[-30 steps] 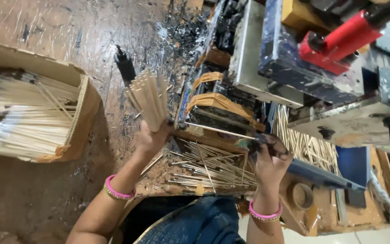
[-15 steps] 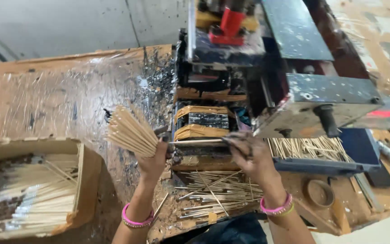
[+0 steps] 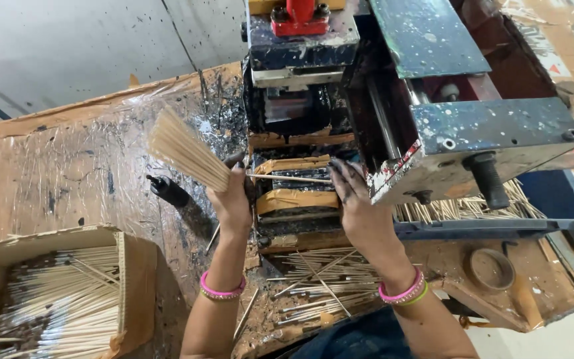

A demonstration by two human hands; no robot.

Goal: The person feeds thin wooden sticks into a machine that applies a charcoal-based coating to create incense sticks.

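Head view, looking down. Left hand (image 3: 234, 199) grips a fanned bundle (image 3: 184, 149) of thin pale sticks, fingers wrapped tight round its lower end; the bundle tilts up-left over the bench (image 3: 68, 173). Right hand (image 3: 360, 206) pinches one end of a single stick (image 3: 287, 178), fingers narrow and ink-stained; the stick lies level across the taped jig (image 3: 293, 193), its other end at the left thumb. Both wrists wear pink bangles.

Room: tight on the right, where the machine's (image 3: 473, 133) grey paint-spattered steel housing overhangs the right hand's knuckles, nearly touching. Black knob (image 3: 487, 181) hangs just right of that. Open bench to the left of the bundle, with only a black bottle (image 3: 167, 191) lying near the left wrist. Cardboard box (image 3: 124, 279) of sticks sits at the lower left, well apart from the hands.

Surfaces: bench is covered in crinkled clear plastic film, smeared black near the machine. Jig is wrapped in tan tape, glossy black ink between the strips. Loose sticks (image 3: 320, 286) lie crisscrossed between the forearms at the near bench edge; more sticks (image 3: 466, 207) are piled in a blue tray under the housing. Small round brown cup (image 3: 491, 268) sits right of the right wrist.
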